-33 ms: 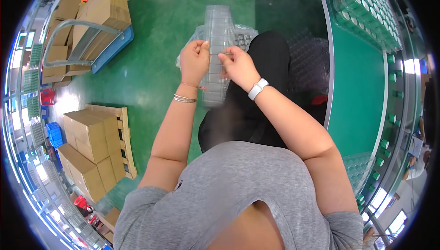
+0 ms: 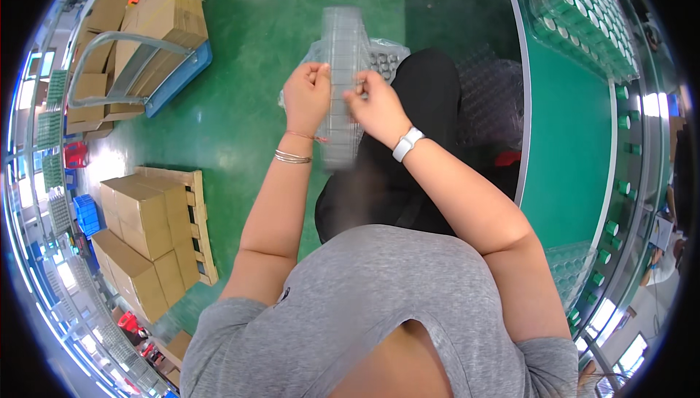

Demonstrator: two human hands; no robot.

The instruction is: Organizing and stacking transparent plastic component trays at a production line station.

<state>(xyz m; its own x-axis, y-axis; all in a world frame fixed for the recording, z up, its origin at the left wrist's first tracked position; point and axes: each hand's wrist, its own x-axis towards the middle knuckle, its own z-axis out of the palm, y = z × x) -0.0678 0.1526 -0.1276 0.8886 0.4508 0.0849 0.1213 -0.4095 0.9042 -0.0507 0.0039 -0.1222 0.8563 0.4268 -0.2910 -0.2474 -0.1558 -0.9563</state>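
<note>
Your left hand (image 2: 308,93) and right hand (image 2: 380,110) clamp opposite sides of a long, clear, segmented plastic tray (image 2: 342,84), motion-blurred; green floor (image 2: 248,99) stretches leftward, the table (image 2: 565,143) edge well right.

Bright, even light fills most of the view, with white glare on the green floor (image 2: 248,117) at the upper centre and toward the left rim. Dim shadow lies right of the upper centre, beside the worktop (image 2: 569,143), whose long edges bow. Motion smears the clear plastic piece (image 2: 339,86) and the fingertips of the right hand (image 2: 380,110) (the cartons (image 2: 138,208) look crisper). Black corners close the fisheye circle.
</note>
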